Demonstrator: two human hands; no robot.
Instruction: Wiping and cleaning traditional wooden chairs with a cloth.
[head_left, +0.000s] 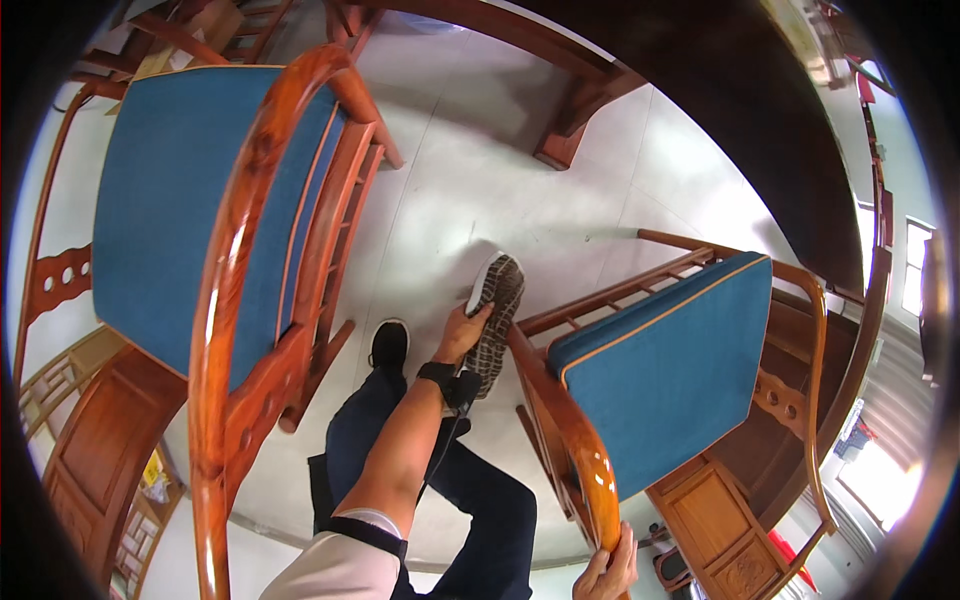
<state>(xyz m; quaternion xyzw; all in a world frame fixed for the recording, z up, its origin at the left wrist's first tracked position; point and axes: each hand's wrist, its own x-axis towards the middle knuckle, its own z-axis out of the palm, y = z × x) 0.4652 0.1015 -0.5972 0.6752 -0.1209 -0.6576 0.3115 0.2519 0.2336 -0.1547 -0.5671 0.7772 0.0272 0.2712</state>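
Near the middle, my left hand (463, 330) grips a shoe (499, 322) by its side, the patterned brown sole turned up and a white edge showing at its left. A dark strap with a small device is round that wrist. At the bottom right, my right hand (609, 566) rests on the glossy armrest (596, 469) of a wooden armchair with a blue seat cushion (675, 375); its fingers curl over the wood. My other foot wears a black shoe (390, 343) on the floor. Whether a foot is inside the held shoe cannot be told.
A second wooden armchair with a blue cushion (180, 210) stands at the left, its curved armrest (232, 262) close by. A dark table (720, 75) spans the upper right, with a wooden leg (562, 142) below. Pale tiled floor (435, 210) lies between the chairs.
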